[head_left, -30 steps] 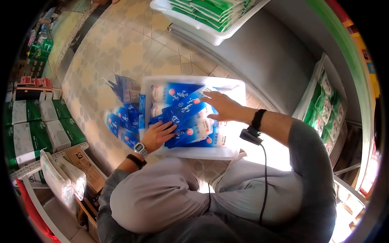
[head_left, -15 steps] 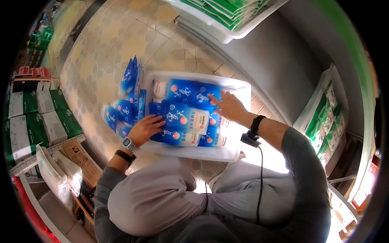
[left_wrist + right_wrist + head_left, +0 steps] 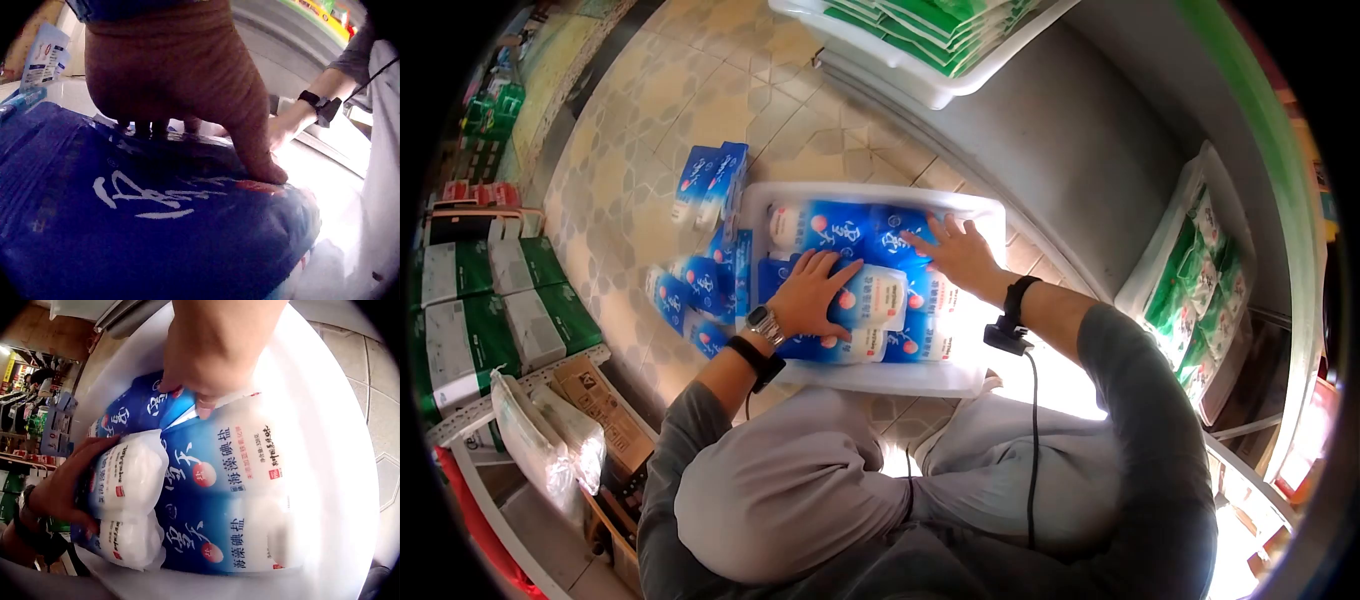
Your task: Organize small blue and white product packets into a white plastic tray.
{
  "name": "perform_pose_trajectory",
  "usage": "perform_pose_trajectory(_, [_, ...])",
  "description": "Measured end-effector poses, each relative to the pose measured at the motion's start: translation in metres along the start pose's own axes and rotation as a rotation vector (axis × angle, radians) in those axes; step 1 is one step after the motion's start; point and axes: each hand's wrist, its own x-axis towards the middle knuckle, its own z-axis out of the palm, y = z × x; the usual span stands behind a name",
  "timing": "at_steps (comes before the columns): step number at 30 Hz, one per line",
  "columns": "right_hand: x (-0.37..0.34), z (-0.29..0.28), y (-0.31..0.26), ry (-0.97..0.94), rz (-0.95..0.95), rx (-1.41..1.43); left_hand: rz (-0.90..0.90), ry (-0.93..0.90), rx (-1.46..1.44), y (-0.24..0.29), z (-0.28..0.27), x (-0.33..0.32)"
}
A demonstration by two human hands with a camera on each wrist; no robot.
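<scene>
Several blue-and-white salt bags (image 3: 832, 225) lie flat in a white plastic tub (image 3: 870, 378) between the knees. My left hand (image 3: 805, 298) rests with spread fingers on the top salt bag (image 3: 887, 298) at the tub's near left. Its palm arches over the blue print in the left wrist view, with the thumb pressing near the red dot. My right hand (image 3: 960, 258) touches a salt bag (image 3: 149, 400) at the far right of the tub, fingers extended and pointing down. Two more salt bags (image 3: 206, 456) lie beneath it, side by side.
More blue bags (image 3: 710, 185) stand outside the tub on its left. A white tub of green packs (image 3: 940, 85) is at the far side, another (image 3: 1195, 290) at the right. Green-and-white boxes (image 3: 475, 340) are stacked on the left. A cable (image 3: 1034, 450) hangs from the right wrist.
The slanted top bag has been laid flat over the near-left bags. My left hand has moved right onto it. My right hand has shifted slightly right, staying over the far-right bags.
</scene>
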Motion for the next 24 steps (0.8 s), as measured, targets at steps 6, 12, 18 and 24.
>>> perform_pose_trajectory(6, [-0.014, 0.012, 0.002, 0.064, -0.031, 0.132, -0.061, -0.039, -0.061, 0.002, 0.003, -0.015])
perform_pose_trajectory(12, [-0.036, -0.001, -0.005, 0.096, -0.088, 0.431, -0.13, 0.066, 0.005, -0.011, -0.02, -0.038])
perform_pose_trajectory(18, [-0.037, -0.042, -0.029, 0.132, -0.145, 0.614, -0.059, 0.172, -0.07, 0.0, -0.046, -0.039])
perform_pose_trajectory(24, [-0.036, -0.059, -0.054, 0.205, -0.246, 0.623, 0.167, 0.279, -0.3, 0.048, -0.019, -0.006])
